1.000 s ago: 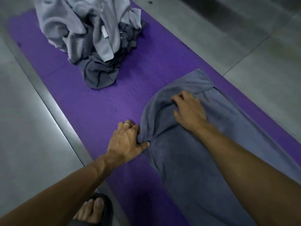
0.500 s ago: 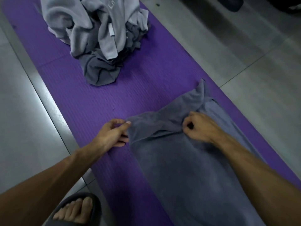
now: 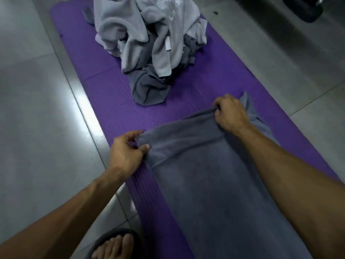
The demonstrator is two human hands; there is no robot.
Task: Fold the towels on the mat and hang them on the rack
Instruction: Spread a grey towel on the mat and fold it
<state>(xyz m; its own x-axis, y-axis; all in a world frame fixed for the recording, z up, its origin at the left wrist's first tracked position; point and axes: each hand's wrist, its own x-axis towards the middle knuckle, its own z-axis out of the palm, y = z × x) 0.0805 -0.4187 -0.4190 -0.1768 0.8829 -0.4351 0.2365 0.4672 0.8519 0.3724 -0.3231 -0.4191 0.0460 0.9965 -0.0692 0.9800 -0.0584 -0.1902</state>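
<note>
A dark grey towel [image 3: 209,184] lies lengthwise on the purple mat [image 3: 112,101], its far end doubled over. My left hand [image 3: 127,152] pinches the fold's left corner between thumb and fingers. My right hand [image 3: 229,113] grips the bunched fold at its right side, fingers curled round the cloth. A point of the towel sticks up just behind the right hand. Further up the mat sits a heap of light and dark grey towels [image 3: 149,43]. No rack is in view.
Grey floor tiles [image 3: 37,128] surround the mat on both sides. My foot in a dark slipper [image 3: 113,243] stands at the mat's near left edge. A dark round object [image 3: 306,8] sits at the top right corner.
Both hands have shifted further up the mat with the fold and drawn it wider. The right hand went from resting on the towel to gripping its bunched edge. The camera moved toward the heap.
</note>
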